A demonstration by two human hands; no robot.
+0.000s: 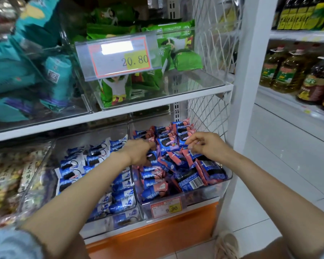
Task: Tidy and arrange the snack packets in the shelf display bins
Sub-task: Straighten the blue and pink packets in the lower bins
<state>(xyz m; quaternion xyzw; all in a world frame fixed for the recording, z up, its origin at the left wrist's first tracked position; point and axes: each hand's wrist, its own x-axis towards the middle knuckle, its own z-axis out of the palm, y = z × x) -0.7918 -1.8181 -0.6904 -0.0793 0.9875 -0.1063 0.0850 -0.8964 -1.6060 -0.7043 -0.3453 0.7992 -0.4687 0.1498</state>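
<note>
Both hands reach into the clear bin (226, 181) on the lower shelf, heaped with several blue-and-pink snack packets (187, 176). My left hand (138, 152) lies on the left side of the heap, its fingers curled down among the packets. My right hand (206, 144) hovers over the heap's right side and pinches the edge of a pink-ended packet (192, 153). The neighbouring bin (138, 208) to the left holds several blue-and-white packets (94, 165).
The upper shelf carries a clear bin of green packets (178, 49) with a 20.80 price tag (118, 57), and teal bags (22, 68) at left. A 9.90 tag (166, 207) fronts the lower bin. Wire mesh (211, 113) closes the shelf's right side. Oil bottles (295, 71) stand further right.
</note>
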